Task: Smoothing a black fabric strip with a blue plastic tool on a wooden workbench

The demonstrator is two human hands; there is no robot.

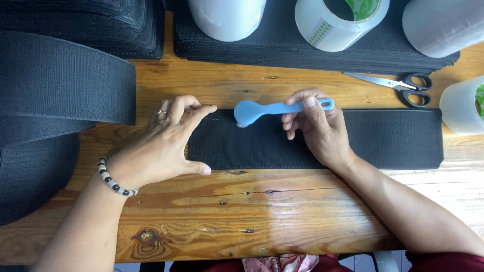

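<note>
A wide black elastic strip (393,138) lies flat across a wooden table (227,201). My left hand (164,143) rests spread over the strip's left end, fingers apart, thumb near its lower edge. My right hand (317,126) is closed around the handle of a light blue brush (252,112). The brush head points left and touches the strip near its upper edge, a little right of my left fingertips.
Stacks of black strips (282,48) line the back, with several clear tape rolls (335,22) on them. Scissors (403,84) lie at the back right. A large roll of black band (55,80) fills the left. Another tape roll (464,106) is at the right edge.
</note>
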